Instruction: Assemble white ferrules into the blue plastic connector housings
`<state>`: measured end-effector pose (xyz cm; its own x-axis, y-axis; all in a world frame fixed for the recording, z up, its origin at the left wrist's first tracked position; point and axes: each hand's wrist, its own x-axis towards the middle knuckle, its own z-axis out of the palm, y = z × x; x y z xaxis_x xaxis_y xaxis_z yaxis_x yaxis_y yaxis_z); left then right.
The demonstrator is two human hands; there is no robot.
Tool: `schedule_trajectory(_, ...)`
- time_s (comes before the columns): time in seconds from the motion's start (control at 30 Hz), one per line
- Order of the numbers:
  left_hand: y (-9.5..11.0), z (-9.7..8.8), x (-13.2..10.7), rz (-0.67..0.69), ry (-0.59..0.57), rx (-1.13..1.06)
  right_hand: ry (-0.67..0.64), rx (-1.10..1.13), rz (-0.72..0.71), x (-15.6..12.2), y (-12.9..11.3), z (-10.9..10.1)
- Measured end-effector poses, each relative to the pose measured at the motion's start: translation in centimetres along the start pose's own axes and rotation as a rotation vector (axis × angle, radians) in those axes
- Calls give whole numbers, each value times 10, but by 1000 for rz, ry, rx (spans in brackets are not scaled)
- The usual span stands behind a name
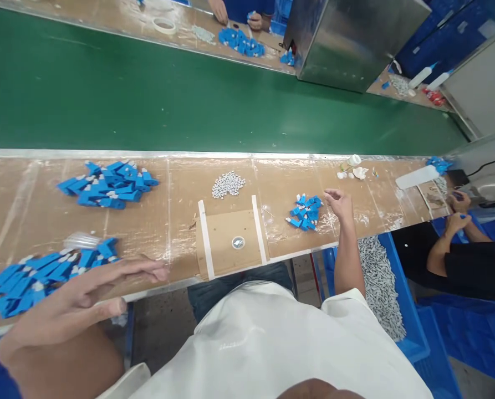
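My left hand [93, 296] hovers at the near edge of the bench, fingers stretched out and thumb apart, with nothing in it. Just beyond it lies a spread of blue plastic parts with white tips [51, 271], partly hidden by the hand. My right hand [339, 204] is beside a smaller heap of blue parts [306, 211], its fingers apart and slightly curled, holding nothing I can see. Between the hands, a cardboard sheet [224, 257] is taped down with white strips, and a small round clear piece [238, 243] sits on it. Small grey pieces [228, 184] are piled beyond.
Another blue heap [110, 184] lies at the far left of the bench. A green conveyor belt [168, 105] runs beyond it. Right are a white bottle [417, 178] and a bin of grey pieces [382, 288]. Co-workers' hands [458, 213] work at the right and across the belt.
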<state>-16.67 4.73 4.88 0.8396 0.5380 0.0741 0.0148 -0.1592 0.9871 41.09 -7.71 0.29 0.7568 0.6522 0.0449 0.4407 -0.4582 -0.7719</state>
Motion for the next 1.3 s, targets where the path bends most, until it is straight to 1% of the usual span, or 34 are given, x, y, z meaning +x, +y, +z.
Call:
schedule_trajectory(0.07,8,10,6,41,-64,-14,-73,-33,-36,4,-4,11)
schedule_trajectory(0.13,12,17,11,17,-108,-38,-150,-140,-108,3,-12,23)
schedule_trajectory(0.23,11,28,15,-31,-91,-141,-249,-447,-203,-4,-29,38)
schedule_trajectory(0.3,8,37,19,-44,-102,-214,-287,-615,-190,-9,-40,47)
schedule_trajectory(0.4,6,50,27,-44,-155,-297,-286,-718,-138,-16,-52,56)
schedule_trajectory(0.47,6,58,32,-46,-181,-353,-253,-714,-118,-17,-56,60)
schedule_trajectory(0.53,8,68,38,-45,-177,-411,-219,-700,-106,-17,-60,60)
schedule_trajectory(0.6,9,82,46,-49,-147,-466,-185,-638,-130,-21,-66,58)
schedule_trajectory(0.63,10,91,51,-60,-120,-494,-168,-546,-158,-27,-71,57)
schedule_trajectory(0.7,10,113,67,-106,-37,-556,-158,-251,-234,-48,-85,55)
schedule_trajectory(0.73,9,125,77,-128,30,-589,-170,-83,-274,-62,-93,55)
schedule_trajectory(0.77,6,137,88,-151,100,-619,-199,50,-306,-79,-103,56)
schedule_trajectory(0.83,0,158,108,-150,254,-681,-277,195,-368,-114,-122,60)
schedule_trajectory(0.87,-4,166,117,-135,300,-721,-317,237,-393,-130,-130,63)
schedule_trajectory(0.93,-10,178,128,-114,353,-784,-382,295,-421,-153,-142,70)
schedule_trajectory(1.0,-14,182,130,-106,393,-792,-431,362,-392,-164,-146,78)
schedule_trajectory(1.1,-18,178,121,-109,465,-767,-489,488,-287,-160,-137,86)
schedule_trajectory(1.17,-21,171,112,-143,476,-791,-479,527,-221,-151,-125,89)
schedule_trajectory(1.23,-25,161,100,-186,510,-826,-441,505,-159,-142,-111,93)
schedule_trajectory(1.3,-30,150,89,-208,609,-848,-453,450,-95,-137,-96,100)
